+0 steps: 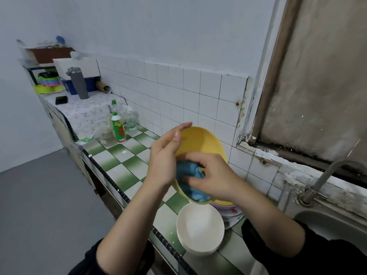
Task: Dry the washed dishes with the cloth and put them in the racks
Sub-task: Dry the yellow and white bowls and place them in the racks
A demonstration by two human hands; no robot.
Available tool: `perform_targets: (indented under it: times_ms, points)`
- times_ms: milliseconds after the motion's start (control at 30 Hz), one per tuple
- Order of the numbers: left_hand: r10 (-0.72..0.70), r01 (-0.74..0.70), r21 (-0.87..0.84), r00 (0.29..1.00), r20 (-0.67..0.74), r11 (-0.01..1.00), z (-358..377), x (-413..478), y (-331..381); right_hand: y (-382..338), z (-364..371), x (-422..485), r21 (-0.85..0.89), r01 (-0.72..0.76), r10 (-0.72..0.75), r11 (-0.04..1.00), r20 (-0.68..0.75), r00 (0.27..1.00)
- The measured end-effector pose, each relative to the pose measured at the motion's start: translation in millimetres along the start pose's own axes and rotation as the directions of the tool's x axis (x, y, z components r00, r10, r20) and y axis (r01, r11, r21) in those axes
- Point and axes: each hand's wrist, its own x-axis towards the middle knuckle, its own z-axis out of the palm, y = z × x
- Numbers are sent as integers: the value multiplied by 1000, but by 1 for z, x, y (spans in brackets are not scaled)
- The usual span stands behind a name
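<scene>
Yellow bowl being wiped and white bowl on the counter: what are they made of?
Yellow round bowl: probably plastic or melamine; matte, opaque, thin rim. White round bowl: looks similar, matte with soft sheen; ceramic not ruled out.

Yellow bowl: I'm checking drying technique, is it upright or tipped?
Tipped: the left hand holds the yellow bowl, opening facing the camera; the right hand grips the blue cloth inside.
</scene>
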Motion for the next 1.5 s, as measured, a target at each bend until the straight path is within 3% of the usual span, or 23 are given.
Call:
perform_targets:
  times_ms: [67, 133, 167, 233, 300, 367, 400, 467, 533, 567, 633, 667, 733, 833, 900, 967, 1033, 1067, 1133, 1200, 1367, 1433, 1500]
  points:
    - [-23, 23, 5, 999, -27, 1000, -7, 1, 1, 0, -7, -1, -344, -59, 106, 937, 120, 987]
    - [-39, 38, -31, 999, -32, 999, -5, 0, 3, 3, -13, 4, -626, -185, 129, 758, -135, 982]
    - [-40, 38, -53, 999, -28, 998, -1, 0, 5, 6, -11, 7, -599, -207, 24, 773, -299, 954]
    - [-31, 29, -71, 999, -21, 997, 9, 1, 9, 6, -2, 13, -257, -97, -43, 962, -488, 872]
    - [-10, 8, -49, 999, -38, 999, 12, 4, 13, 2, 1, 16, 88, 70, -35, 994, -355, 934]
    - [-13, 12, -23, 998, -69, 1000, 6, 9, 15, -6, 1, 10, 124, 103, -90, 987, -104, 990]
    - [-23, 23, -6, 997, -79, 1000, 1, 11, 15, -8, -4, 9, 41, 69, -69, 997, 18, 997]
    - [-28, 26, -30, 997, -67, 999, -3, 12, 13, -3, -16, 10, -344, -35, 87, 938, 136, 987]
    - [-34, 32, -52, 999, -39, 998, 0, 9, 11, 0, -23, 15, -669, -165, 160, 724, -69, 985]
    - [-33, 31, -56, 999, -26, 998, 3, 9, 9, 3, -22, 18, -668, -192, 72, 719, -204, 976]
    - [-28, 27, -63, 999, -17, 998, 10, 10, 9, 1, -13, 22, -417, -129, -34, 900, -363, 931]
    - [-25, 24, -59, 999, -21, 998, 11, 11, 10, 1, -11, 23, -205, -60, -16, 977, -348, 937]
    - [-28, 26, -41, 999, -38, 999, 7, 14, 13, -6, -8, 20, 59, 34, -26, 998, -131, 991]
    - [-31, 32, 12, 998, -57, 999, -2, 17, 13, -4, -17, 18, -124, 13, 8, 992, 165, 986]
    - [-36, 34, -45, 998, -45, 998, -2, 16, 12, 2, -23, 22, -455, -71, 108, 888, 57, 993]
    - [-67, 65, -161, 998, -4, 985, 3, 15, 11, 6, -24, 27, -546, -200, 7, 814, -335, 942]
    - [-54, 57, -218, 998, 18, 974, 9, 16, 9, 10, -19, 30, -368, -129, -132, 921, -605, 785]
    - [-41, 45, -229, 999, 23, 972, 12, 16, 8, 11, -15, 31, -253, -25, -148, 967, -642, 752]
    - [-34, 41, -259, 999, 31, 965, 15, 18, 5, 9, -9, 33, 97, 180, -93, 979, -575, 813]
    - [-72, 77, -276, 997, 30, 958, 14, 16, 2, 7, -2, 32, 355, 217, -44, 909, -438, 898]
    - [-96, 108, -258, 994, 58, 960, 17, 14, -2, 18, 1, 33, 335, 134, 97, 933, -590, 802]
    - [-121, 131, -281, 991, 50, 951, 18, 15, -2, 16, 1, 33, 454, 139, 119, 880, -494, 861]
    - [-133, 141, -268, 990, 47, 953, 15, 18, -3, 11, -1, 28, 520, 88, 71, 849, -278, 958]
